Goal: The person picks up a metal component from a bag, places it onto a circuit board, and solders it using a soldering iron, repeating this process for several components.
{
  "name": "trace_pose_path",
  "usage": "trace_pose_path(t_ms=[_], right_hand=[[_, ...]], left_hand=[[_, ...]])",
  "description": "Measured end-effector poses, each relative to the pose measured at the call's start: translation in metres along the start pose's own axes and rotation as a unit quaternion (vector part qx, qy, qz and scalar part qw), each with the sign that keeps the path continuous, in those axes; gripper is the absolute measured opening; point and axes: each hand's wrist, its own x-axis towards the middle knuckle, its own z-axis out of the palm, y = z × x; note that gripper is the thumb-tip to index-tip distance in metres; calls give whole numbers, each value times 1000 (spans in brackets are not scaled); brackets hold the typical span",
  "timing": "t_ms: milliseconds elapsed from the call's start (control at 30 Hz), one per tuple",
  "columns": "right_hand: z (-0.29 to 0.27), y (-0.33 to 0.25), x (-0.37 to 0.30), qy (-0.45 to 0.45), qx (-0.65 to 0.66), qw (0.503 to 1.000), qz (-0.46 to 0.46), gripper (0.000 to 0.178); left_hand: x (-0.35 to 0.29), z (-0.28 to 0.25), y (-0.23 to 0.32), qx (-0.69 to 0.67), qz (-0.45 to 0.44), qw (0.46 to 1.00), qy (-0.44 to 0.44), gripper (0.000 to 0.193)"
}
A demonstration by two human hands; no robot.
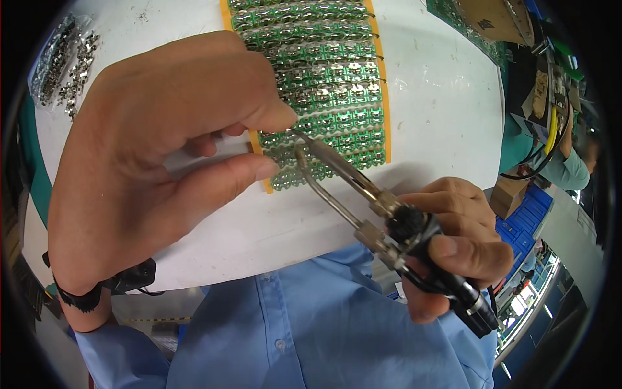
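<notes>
My right hand (463, 240) is wrapped round the black handle of a soldering iron (372, 188) with a bent metal solder-feed tube beside its tip. The iron points up and left, its tip at the lower left part of a panel of green circuit boards (343, 120). Metal parts sit in rows along the boards, and orange strips (389, 139) edge the panel at both sides. Over the panel's left edge is my left hand (175, 129), thumb and forefinger apart near the iron's tip, other fingers curled. I see nothing between thumb and forefinger.
At the far left, small metal parts (79, 74) lie beside a clear plastic bag (55, 65). The white table (447, 110) carries the panel. Another green board (457, 23) and a cardboard piece (499, 23) are at the far right. Blue crates (528, 217) stand beyond the table's right edge.
</notes>
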Motion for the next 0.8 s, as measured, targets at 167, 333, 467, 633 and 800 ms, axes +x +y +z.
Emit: trace_pose_path(t_ms=[167, 333, 467, 633, 800], right_hand=[[2, -2, -2, 20, -9, 1000, 5, 56], [5, 1, -2, 26, -1, 1000, -8, 59], [4, 0, -6, 50, 0, 999, -23, 56], [1, -4, -15, 120, 3, 993, 3, 47], [9, -3, -24, 204, 30, 978, 20, 51]], left_hand=[[1, -1, -3, -5, 18, 1000, -7, 30], [0, -1, -2, -9, 2, 1000, -5, 30], [1, 0, -6, -33, 6, 999, 8, 28], [1, -2, -5, -38, -6, 999, -6, 28], [2, -4, 1, -26, 1, 999, -20, 29]])
